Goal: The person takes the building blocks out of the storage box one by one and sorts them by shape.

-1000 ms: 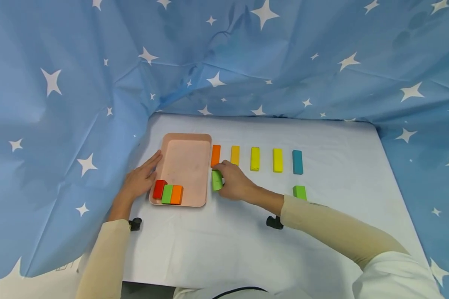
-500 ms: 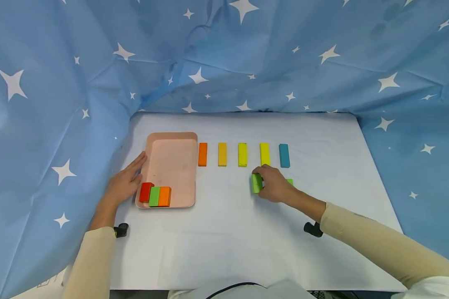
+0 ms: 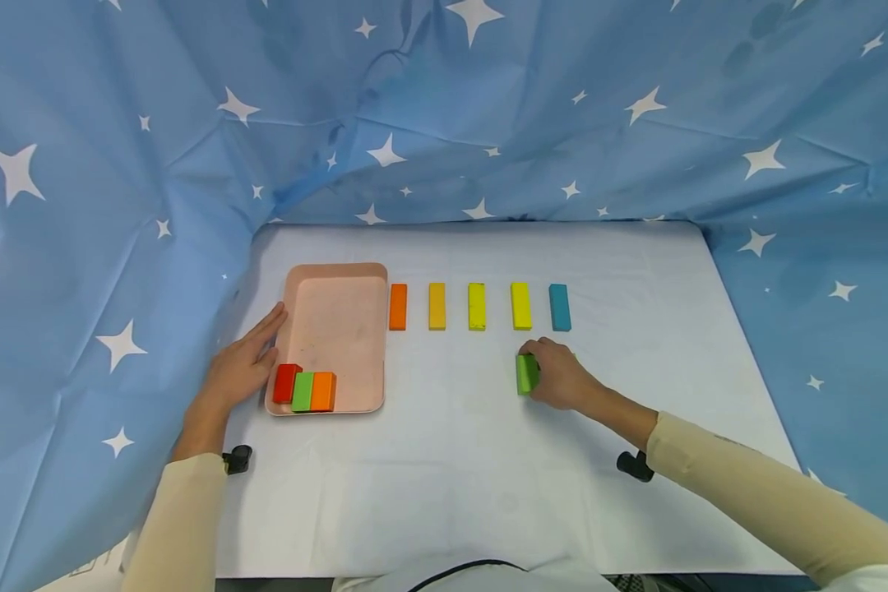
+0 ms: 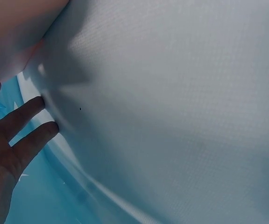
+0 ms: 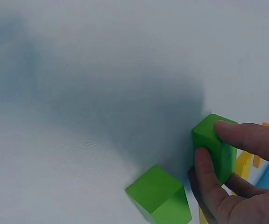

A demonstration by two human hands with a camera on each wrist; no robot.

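My right hand [image 3: 560,376] pinches a green block [image 5: 215,140] between thumb and fingers, low over the table in front of the row of blocks. A second green block [image 5: 158,193] lies beside it in the right wrist view; in the head view my hand hides nearly all of it. My left hand [image 3: 238,370] rests at the left edge of the pink tray [image 3: 348,345], fingers extended along the rim. Inside the tray's near left corner sit a red block [image 3: 287,383], a green block [image 3: 302,392] and an orange block [image 3: 323,391], side by side.
Right of the tray runs a spaced row: an orange block [image 3: 398,307], an amber block [image 3: 437,307], a yellow block [image 3: 477,307], another yellow block [image 3: 521,306] and a blue block [image 3: 559,307]. Blue star-patterned cloth [image 3: 444,107] hangs behind the white table [image 3: 429,477].
My right hand has carried its green block rightward, from beside the tray to near the other loose green block. My left hand stays at the tray's edge; the head view has shifted slightly.
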